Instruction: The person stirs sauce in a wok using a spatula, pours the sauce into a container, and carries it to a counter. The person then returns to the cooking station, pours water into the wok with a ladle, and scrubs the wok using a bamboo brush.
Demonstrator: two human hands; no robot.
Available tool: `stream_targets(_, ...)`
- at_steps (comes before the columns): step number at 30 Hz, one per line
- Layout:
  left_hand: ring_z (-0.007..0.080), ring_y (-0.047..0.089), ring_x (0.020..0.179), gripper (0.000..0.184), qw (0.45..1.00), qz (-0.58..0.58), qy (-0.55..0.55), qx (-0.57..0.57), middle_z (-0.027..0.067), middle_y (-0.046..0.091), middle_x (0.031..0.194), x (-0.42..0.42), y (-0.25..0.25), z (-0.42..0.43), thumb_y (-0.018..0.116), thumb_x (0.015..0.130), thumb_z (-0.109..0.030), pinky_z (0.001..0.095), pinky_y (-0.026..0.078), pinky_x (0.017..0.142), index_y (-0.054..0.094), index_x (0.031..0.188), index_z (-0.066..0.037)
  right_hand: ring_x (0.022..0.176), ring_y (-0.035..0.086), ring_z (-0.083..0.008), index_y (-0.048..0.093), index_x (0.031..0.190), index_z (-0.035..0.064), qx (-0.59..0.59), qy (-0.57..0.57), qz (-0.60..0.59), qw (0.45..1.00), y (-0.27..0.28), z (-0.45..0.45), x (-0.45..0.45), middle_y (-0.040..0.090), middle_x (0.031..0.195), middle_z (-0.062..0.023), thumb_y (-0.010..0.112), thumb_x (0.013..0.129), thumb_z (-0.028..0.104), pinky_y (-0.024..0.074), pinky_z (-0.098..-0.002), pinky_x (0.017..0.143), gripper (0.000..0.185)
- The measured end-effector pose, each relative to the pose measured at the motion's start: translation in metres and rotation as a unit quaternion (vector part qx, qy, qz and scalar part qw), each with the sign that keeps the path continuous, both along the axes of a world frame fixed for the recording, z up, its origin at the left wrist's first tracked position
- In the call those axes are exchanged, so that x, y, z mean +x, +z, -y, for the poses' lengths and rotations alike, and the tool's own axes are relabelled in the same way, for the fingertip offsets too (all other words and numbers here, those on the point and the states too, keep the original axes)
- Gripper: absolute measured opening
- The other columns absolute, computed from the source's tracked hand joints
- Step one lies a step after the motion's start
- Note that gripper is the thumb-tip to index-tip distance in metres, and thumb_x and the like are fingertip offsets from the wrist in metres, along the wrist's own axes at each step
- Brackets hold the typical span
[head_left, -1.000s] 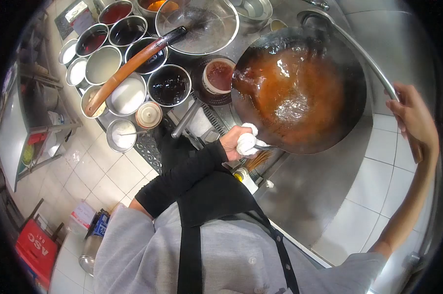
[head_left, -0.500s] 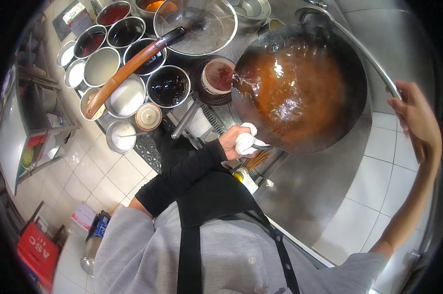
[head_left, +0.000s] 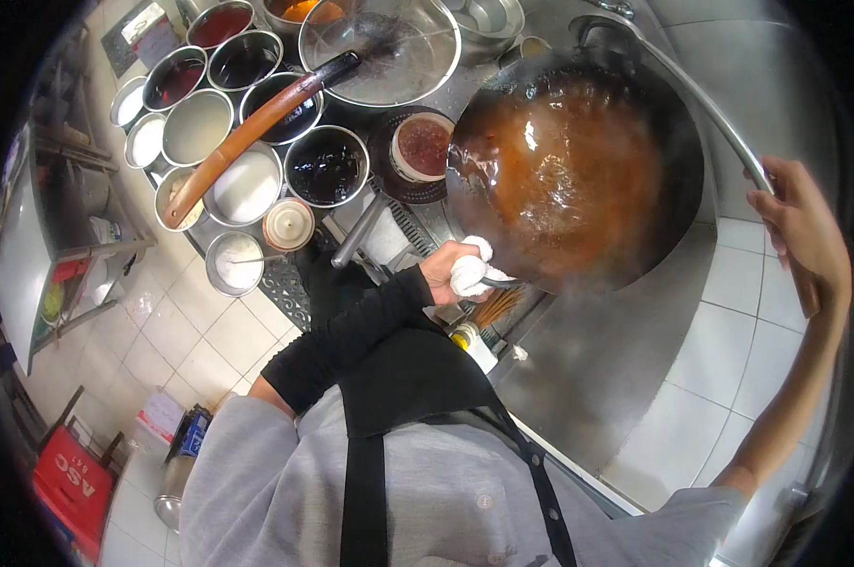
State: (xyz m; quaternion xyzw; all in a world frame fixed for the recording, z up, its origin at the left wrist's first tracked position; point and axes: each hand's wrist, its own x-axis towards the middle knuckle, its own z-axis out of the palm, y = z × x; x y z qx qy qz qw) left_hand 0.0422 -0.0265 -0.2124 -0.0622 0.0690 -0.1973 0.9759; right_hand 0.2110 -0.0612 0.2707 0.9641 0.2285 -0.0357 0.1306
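My left hand is closed around a folded white cloth on the wok's near handle. The dark wok holds a bubbling, reddish-brown liquid, with steam rising from it. At the right, my right hand grips the wooden-ended handle of a long metal ladle. The ladle's shaft slants up to the far rim of the wok, where its dark head is hard to make out.
Left of the wok stand several metal pots of sauces and powders. A strainer rests over them, its wooden handle crossing the pots. A red-filled tub sits close to the wok. A bamboo brush lies below it.
The wok has shifted very slightly, and the liquid's surface and steam look different. Both hands keep their grips in nearly the same places.
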Motion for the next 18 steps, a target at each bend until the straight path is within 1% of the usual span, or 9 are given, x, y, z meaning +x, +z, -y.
stream_targets(5,0.0326,0.063,0.077,0.018,0.998,-0.018,0.007,0.054,0.0228,0.066,0.094,-0.002,0.010,-0.007,0.055,0.089,-0.008,0.0428,0.051,0.063,0.057,0.104,0.001,0.043,0.045,-0.0079,0.054,0.125,-0.0052,0.013,-0.019,-0.018,1.000,-0.001,0.002,-0.003,0.048,0.061,-0.0012,0.064,0.095,0.008,0.0357,-0.0277,0.035,0.035)
stream_targets(8,0.0319,0.066,0.078,0.016,0.998,0.028,-0.009,0.051,0.0203,0.067,0.094,0.002,0.001,-0.007,0.056,0.091,-0.010,0.0442,0.056,0.065,0.056,0.104,0.000,0.044,0.044,-0.0076,0.052,0.128,-0.0050,0.033,-0.034,-0.040,0.998,-0.003,0.015,-0.004,0.049,0.064,-0.0009,0.065,0.095,0.011,0.0365,-0.0276,0.036,0.039)
stream_targets(11,0.0286,0.068,0.080,0.014,0.993,0.021,-0.028,0.116,0.0157,0.068,0.093,0.006,-0.003,-0.006,0.057,0.094,-0.013,0.0442,0.060,0.068,0.056,0.103,-0.002,0.045,0.044,-0.0077,0.052,0.130,-0.0046,0.059,-0.054,-0.031,0.996,-0.011,0.036,-0.004,0.049,0.065,-0.0008,0.064,0.096,0.010,0.0360,-0.0277,0.036,0.039)
stream_targets(12,0.0270,0.069,0.081,0.012,0.992,0.032,-0.033,0.113,0.0138,0.068,0.092,0.009,-0.011,-0.004,0.057,0.094,-0.012,0.0441,0.061,0.069,0.057,0.102,-0.003,0.044,0.045,-0.0084,0.052,0.131,-0.0044,0.059,-0.064,-0.020,0.996,-0.014,0.040,-0.005,0.050,0.066,-0.0009,0.062,0.097,0.008,0.0361,-0.0284,0.036,0.037)
stream_targets(14,0.0238,0.070,0.083,0.010,0.991,0.056,-0.044,0.109,0.0099,0.068,0.091,0.017,-0.028,0.000,0.057,0.095,-0.012,0.0439,0.063,0.071,0.058,0.101,-0.005,0.044,0.046,-0.0097,0.055,0.129,-0.0046,0.086,-0.017,0.004,0.996,-0.032,0.062,-0.004,0.051,0.065,-0.0018,0.060,0.097,0.008,0.0372,-0.0298,0.037,0.034)
stream_targets(15,0.0251,0.070,0.084,0.009,0.954,0.150,0.018,0.259,0.0104,0.068,0.090,0.020,-0.036,0.003,0.059,0.093,-0.010,0.0434,0.062,0.071,0.058,0.100,-0.005,0.044,0.046,-0.0104,0.056,0.128,-0.0047,0.099,0.004,0.016,0.995,-0.039,0.069,-0.006,0.051,0.065,-0.0022,0.059,0.098,0.007,0.0378,-0.0305,0.038,0.033)
stream_targets(16,0.0265,0.071,0.085,0.009,0.881,0.239,0.081,0.400,0.0110,0.069,0.089,0.024,-0.045,0.005,0.061,0.091,-0.008,0.0428,0.060,0.071,0.059,0.099,-0.005,0.045,0.049,-0.0115,0.058,0.127,-0.0049,0.071,0.008,0.030,0.997,-0.047,0.068,-0.014,0.052,0.063,-0.0039,0.060,0.099,0.008,0.0396,-0.0321,0.039,0.031)
stream_targets(17,0.0284,0.070,0.086,0.011,0.820,0.283,0.106,0.485,0.0121,0.068,0.089,0.024,-0.042,0.005,0.063,0.088,-0.007,0.0425,0.059,0.071,0.059,0.098,-0.005,0.046,0.051,-0.0117,0.059,0.128,-0.0044,0.083,0.007,0.059,0.995,-0.057,0.079,-0.015,0.052,0.061,-0.0054,0.060,0.099,0.010,0.0403,-0.0327,0.041,0.033)
stream_targets(18,0.0304,0.070,0.087,0.013,0.749,0.317,0.134,0.566,0.0132,0.068,0.089,0.023,-0.030,0.000,0.065,0.085,-0.005,0.0422,0.058,0.071,0.059,0.097,-0.004,0.046,0.051,-0.0104,0.058,0.132,-0.0043,0.124,0.010,0.076,0.989,-0.066,0.088,-0.022,0.053,0.061,-0.0046,0.061,0.099,0.010,0.0395,-0.0313,0.040,0.036)
